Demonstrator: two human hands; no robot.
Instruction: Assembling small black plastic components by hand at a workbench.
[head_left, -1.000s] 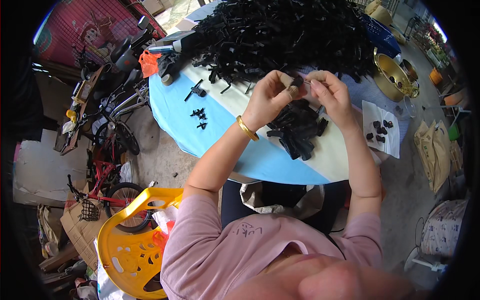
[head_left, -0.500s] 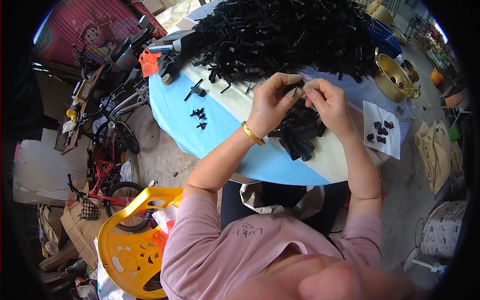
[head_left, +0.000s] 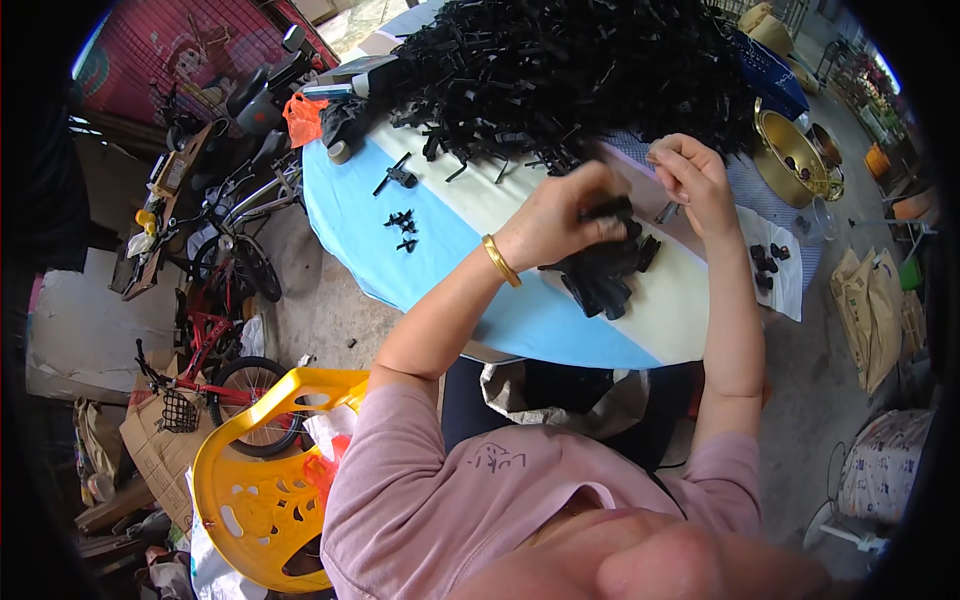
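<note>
My left hand (head_left: 560,215), with a gold bangle on the wrist, hangs over a small heap of black plastic pieces (head_left: 600,285) near the table's front. Motion blurs its fingers, and dark pieces lie right under them. To its right, my right hand (head_left: 697,188) is raised above the table with thumb and fingers drawn together. A small thin metallic piece (head_left: 667,212) shows just below its palm; whether the hand holds it is unclear. Beyond both hands rises a big mound of black plastic parts (head_left: 570,80). A few single black parts (head_left: 400,220) lie at the left.
The round table (head_left: 350,220) has a blue and cream striped cover. A white paper (head_left: 785,290) with dark lumps lies at its right edge, near a gold pot (head_left: 790,165). A yellow chair (head_left: 260,490) and a red bicycle (head_left: 215,330) stand left.
My hands, together at the fingertips before, have parted. The left has dropped toward the small black heap; the right has moved slightly right and up.
</note>
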